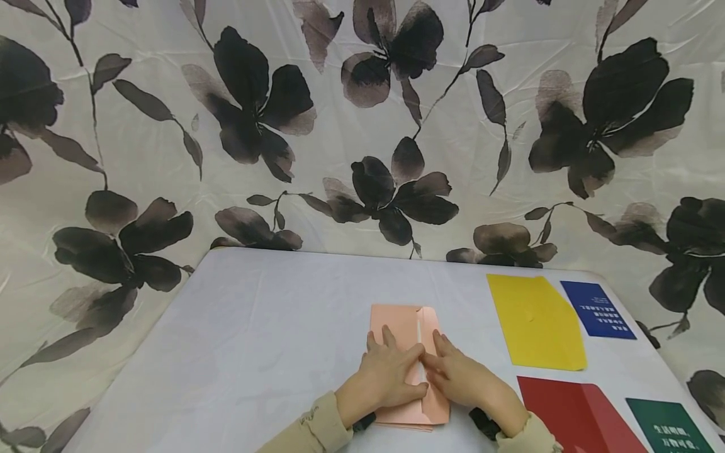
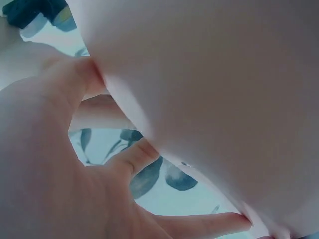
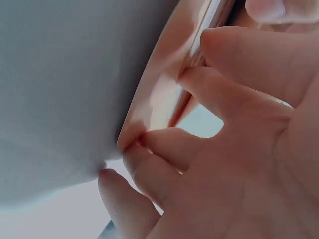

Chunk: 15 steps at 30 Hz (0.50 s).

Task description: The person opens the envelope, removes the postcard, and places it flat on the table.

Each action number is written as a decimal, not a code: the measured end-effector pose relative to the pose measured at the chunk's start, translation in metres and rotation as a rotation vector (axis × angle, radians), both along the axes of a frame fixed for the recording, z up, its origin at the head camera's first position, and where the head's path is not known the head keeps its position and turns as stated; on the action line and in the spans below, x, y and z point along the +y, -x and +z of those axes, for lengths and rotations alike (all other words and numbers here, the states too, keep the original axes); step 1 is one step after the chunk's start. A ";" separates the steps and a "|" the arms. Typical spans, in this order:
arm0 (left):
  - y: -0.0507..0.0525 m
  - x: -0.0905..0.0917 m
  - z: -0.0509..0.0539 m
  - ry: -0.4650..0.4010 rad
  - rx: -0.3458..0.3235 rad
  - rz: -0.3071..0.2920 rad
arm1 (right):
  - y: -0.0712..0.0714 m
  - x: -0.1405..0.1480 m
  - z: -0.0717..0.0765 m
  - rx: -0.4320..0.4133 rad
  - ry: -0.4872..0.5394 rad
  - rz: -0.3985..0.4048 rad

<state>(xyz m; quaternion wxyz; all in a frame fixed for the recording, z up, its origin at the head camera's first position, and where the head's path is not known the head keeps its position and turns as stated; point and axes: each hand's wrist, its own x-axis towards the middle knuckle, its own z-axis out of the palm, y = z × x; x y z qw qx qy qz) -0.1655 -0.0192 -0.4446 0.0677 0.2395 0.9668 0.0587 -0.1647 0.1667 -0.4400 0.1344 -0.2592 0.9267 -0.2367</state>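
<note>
A salmon-pink folded paper piece (image 1: 396, 321) lies upright on the white table in the head view, a narrow pale gap running down its right part. My left hand (image 1: 385, 374) rests spread on its left part. On the right flap (image 1: 437, 402) my right hand (image 1: 461, 377) presses with its fingers, the two hands meeting near the gap. In the left wrist view the left hand (image 2: 104, 164) has its fingertips against a pale surface. The right wrist view has the right hand (image 3: 234, 144) with fingertips on the pink paper's edge (image 3: 154, 94).
To the right on the table (image 1: 243, 352) lie a yellow sheet (image 1: 535, 324), a blue card (image 1: 597, 308), a red folded paper (image 1: 578, 415) and a green card (image 1: 671, 425). Behind hangs a flower-patterned cloth (image 1: 317, 145).
</note>
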 end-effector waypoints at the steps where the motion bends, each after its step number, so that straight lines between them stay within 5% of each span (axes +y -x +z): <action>1: 0.000 0.000 0.000 0.005 -0.002 0.002 | 0.001 0.001 0.001 -0.002 0.013 0.000; 15: -0.001 -0.001 -0.003 0.045 0.027 -0.002 | 0.004 0.006 0.001 -0.052 0.089 -0.004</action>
